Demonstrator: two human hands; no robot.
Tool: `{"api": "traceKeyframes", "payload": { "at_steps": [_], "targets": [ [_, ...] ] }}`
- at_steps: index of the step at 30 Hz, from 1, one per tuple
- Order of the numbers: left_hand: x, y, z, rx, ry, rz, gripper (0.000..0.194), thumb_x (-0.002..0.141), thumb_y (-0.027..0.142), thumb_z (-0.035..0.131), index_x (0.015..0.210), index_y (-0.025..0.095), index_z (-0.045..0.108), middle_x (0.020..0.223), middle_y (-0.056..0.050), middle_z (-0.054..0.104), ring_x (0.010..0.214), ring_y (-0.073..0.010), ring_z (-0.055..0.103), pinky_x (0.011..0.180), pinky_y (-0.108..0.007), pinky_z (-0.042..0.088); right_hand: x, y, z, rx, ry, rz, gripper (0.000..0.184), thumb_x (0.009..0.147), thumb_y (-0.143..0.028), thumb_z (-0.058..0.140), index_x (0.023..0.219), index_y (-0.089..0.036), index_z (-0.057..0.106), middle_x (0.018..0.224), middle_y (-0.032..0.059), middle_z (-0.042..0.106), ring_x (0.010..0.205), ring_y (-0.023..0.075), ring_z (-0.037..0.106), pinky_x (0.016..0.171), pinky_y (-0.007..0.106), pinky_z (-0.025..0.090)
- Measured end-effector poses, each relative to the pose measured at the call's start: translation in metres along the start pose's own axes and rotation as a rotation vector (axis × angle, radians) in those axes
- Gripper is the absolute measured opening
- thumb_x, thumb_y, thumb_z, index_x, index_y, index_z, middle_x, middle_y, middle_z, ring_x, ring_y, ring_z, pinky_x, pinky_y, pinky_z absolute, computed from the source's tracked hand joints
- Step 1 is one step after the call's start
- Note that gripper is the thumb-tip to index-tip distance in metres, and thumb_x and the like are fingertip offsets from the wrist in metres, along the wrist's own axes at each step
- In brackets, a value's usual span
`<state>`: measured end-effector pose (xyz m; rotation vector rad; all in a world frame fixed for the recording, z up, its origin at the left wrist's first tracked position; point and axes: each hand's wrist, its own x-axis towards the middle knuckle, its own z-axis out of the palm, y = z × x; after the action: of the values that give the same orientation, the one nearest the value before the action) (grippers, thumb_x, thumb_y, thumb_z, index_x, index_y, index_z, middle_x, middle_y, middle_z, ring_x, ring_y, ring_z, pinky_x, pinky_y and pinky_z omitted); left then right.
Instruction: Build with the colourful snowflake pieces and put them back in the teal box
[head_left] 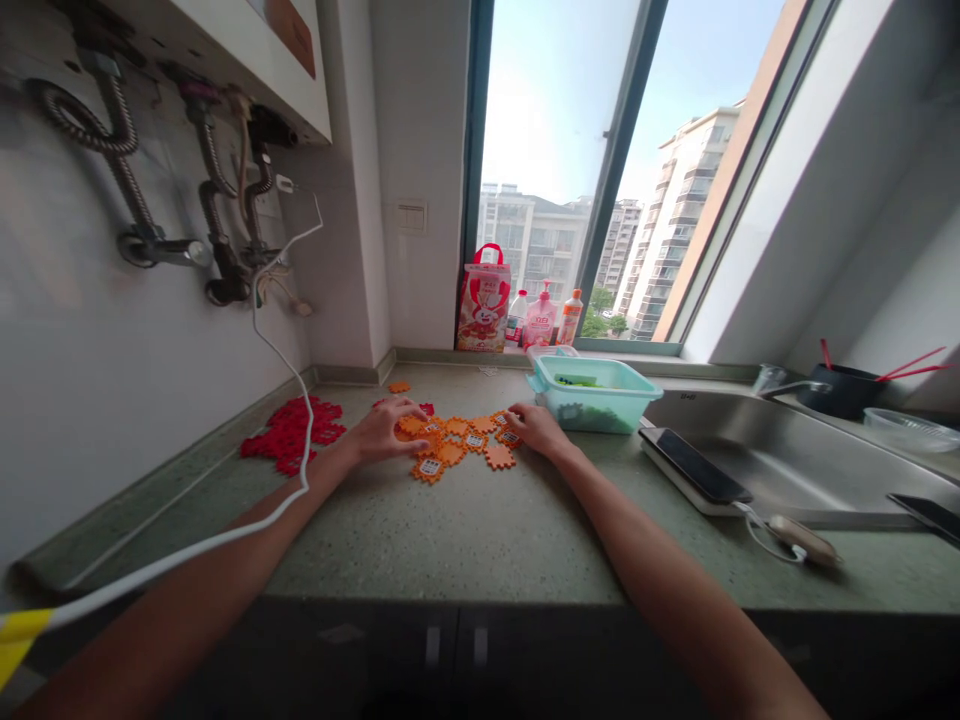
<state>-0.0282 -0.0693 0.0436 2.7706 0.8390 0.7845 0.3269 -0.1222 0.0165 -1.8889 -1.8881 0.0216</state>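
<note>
Flat orange tiles [452, 453] with notched edges lie grouped on the counter between my hands; some carry a white printed patch. At the group's left end, my left hand [384, 430] rests with thumb and forefinger apart around a few tiles. My right hand [536, 428] is at the right end, its fingers bent together at the edge of an orange tile [510, 438]; its fingertips are partly hidden. A single orange tile [400, 387] lies farther back. Bits of red show just behind my left hand.
A heap of red notched pieces [296, 430] lies at left, under a white cable [309, 440]. A turquoise plastic tub [607, 410] with green pieces stands behind my right hand. At right are a phone [694, 465] and the steel sink [780, 450]. Bottles [540, 322] line the window.
</note>
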Motion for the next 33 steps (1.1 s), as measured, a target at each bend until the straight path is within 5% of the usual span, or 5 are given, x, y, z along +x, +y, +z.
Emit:
{"api": "traceKeyframes", "payload": {
  "at_steps": [4,11,21,33],
  "targets": [
    [-0.002,0.000,-0.008,0.136,-0.077,-0.058,0.049,0.069,0.052,0.082,0.111,0.027,0.076,0.117,-0.007,0.070,0.115,-0.0294,0.062,0.107,-0.041,0.045,0.005,-0.006,0.005,-0.116,0.010,0.061,0.046,0.097,-0.053,0.056,0.102,-0.015,0.080,0.109,0.0179,0.077,0.097,0.0272,0.071,0.084,0.030,0.050],
    [-0.001,0.004,0.000,0.226,-0.098,-0.039,0.044,0.069,0.052,0.080,0.105,0.026,0.077,0.111,-0.007,0.071,0.109,-0.0291,0.062,0.103,-0.040,0.045,0.010,-0.015,0.009,-0.143,-0.021,0.121,0.038,0.086,-0.049,0.068,0.083,-0.014,0.081,0.092,0.0160,0.078,0.088,0.0257,0.071,0.072,0.027,0.047],
    [0.006,0.003,0.013,0.204,-0.057,-0.037,0.039,0.068,0.049,0.080,0.094,0.021,0.074,0.100,-0.008,0.071,0.099,-0.0266,0.064,0.096,-0.036,0.046,-0.001,-0.029,-0.007,0.064,0.197,0.100,0.047,0.090,-0.055,0.065,0.114,-0.016,0.074,0.115,0.0112,0.073,0.099,0.0227,0.068,0.086,0.029,0.049],
    [0.008,0.009,0.003,0.319,-0.078,-0.055,0.041,0.068,0.056,0.079,0.088,0.020,0.074,0.096,-0.006,0.074,0.097,-0.0262,0.065,0.094,-0.039,0.040,-0.003,-0.054,0.010,-0.086,-0.001,0.039,0.047,0.086,-0.063,0.069,0.101,-0.020,0.079,0.103,0.0134,0.079,0.095,0.0270,0.072,0.078,0.030,0.050]
  ]
}}
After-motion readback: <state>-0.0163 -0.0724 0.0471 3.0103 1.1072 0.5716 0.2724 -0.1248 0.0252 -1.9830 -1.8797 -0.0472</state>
